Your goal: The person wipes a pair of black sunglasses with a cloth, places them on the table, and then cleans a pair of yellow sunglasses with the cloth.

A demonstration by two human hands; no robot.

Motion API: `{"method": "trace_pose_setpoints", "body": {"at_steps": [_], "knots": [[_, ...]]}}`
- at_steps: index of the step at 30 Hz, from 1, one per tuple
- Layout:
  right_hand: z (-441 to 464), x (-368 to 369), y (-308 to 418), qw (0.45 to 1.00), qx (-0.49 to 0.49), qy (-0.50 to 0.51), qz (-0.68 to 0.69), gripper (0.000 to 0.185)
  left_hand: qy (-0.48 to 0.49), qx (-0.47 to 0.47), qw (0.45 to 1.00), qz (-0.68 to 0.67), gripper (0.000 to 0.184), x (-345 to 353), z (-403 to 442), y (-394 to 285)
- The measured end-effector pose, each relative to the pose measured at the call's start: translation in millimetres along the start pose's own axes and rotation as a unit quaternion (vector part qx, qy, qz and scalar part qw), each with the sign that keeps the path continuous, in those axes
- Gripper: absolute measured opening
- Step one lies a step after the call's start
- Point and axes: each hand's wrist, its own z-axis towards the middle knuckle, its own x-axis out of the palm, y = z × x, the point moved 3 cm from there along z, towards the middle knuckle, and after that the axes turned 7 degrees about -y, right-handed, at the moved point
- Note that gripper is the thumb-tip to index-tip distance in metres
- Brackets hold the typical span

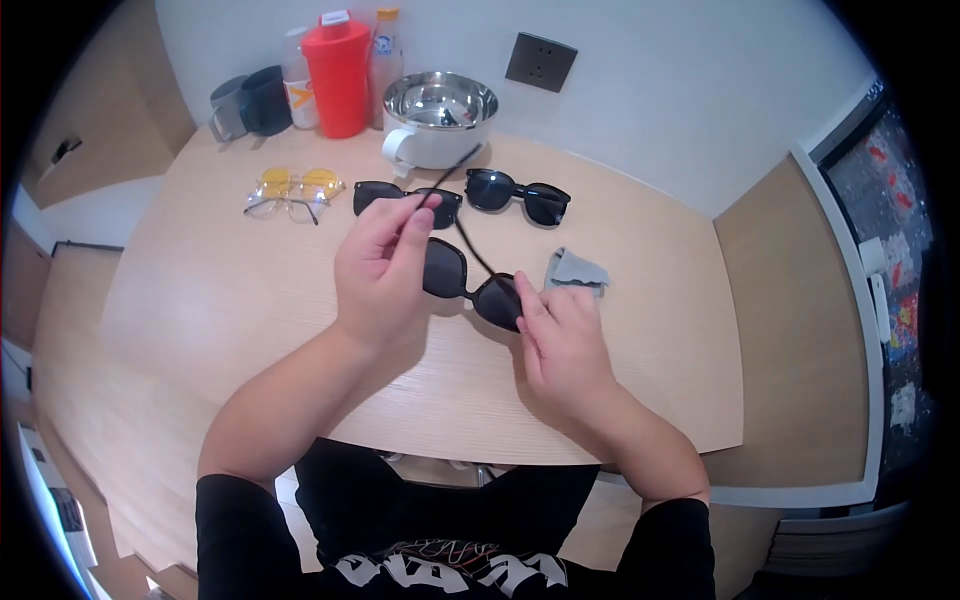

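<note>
Forearms (pixel 290 395) converge over the table (pixel 200 320)
Left hand (pixel 382 258) pinches a temple (pixel 455 168) of black sunglasses (pixel 445 268), fingers together; right hand (pixel 567 335) clamps its fingers at the right lens (pixel 497 303).

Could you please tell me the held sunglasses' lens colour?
Dark grey lenses, in the head view.
</note>
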Motion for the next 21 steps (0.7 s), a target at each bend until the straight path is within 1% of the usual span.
{"method": "trace_pose_setpoints", "body": {"at_steps": [1,2,4,5,8,11,14,17,20,21], "knots": [[-3.1,3.2,-0.8,1.0,-0.002,0.024,-0.017,0.041,0.017,0.028,0.999,0.016,0.016,1.3,-1.4,-0.6],[-5.3,5.0,-1.8,0.998,-0.003,0.047,-0.035,0.04,0.043,0.076,0.994,0.063,0.015,3.5,-2.5,-4.5],[-5.2,4.2,0.2,0.995,0.007,0.092,-0.031,0.04,0.098,0.17,0.969,0.153,0.013,8.4,-5.0,-17.6],[-6.2,4.5,1.2,0.993,0.014,0.115,-0.028,0.04,0.145,0.158,0.962,0.17,0.015,11.4,-7.3,-23.1],[-9.6,8.7,0.2,0.985,0.015,0.171,-0.002,0.043,0.222,0.145,0.953,0.149,0.013,18.4,-14.1,-12.4],[-13.5,10.6,-3.4,0.985,0.021,0.172,-0.008,0.052,0.275,0.126,0.932,0.198,0.016,18.6,-19.4,-8.2],[-9.9,7.0,-7.0,0.979,0.052,0.195,-0.02,0.05,0.345,0.097,0.908,0.215,0.015,20.0,-19.8,-14.4],[-3.4,-8.1,-20.7,0.989,0.108,0.099,-0.013,0.035,0.364,0.152,0.881,0.26,0.017,18.7,-20.4,-16.2],[2.2,-23.2,-23.4,0.995,0.088,-0.056,-0.001,0.024,0.382,0.149,0.868,0.282,0.018,18.0,-23.1,-12.9],[4.4,-23.2,-22.6,0.997,0.051,-0.061,0.003,0.024,0.385,0.147,0.867,0.281,0.019,18.1,-23.6,-13.7]]}}
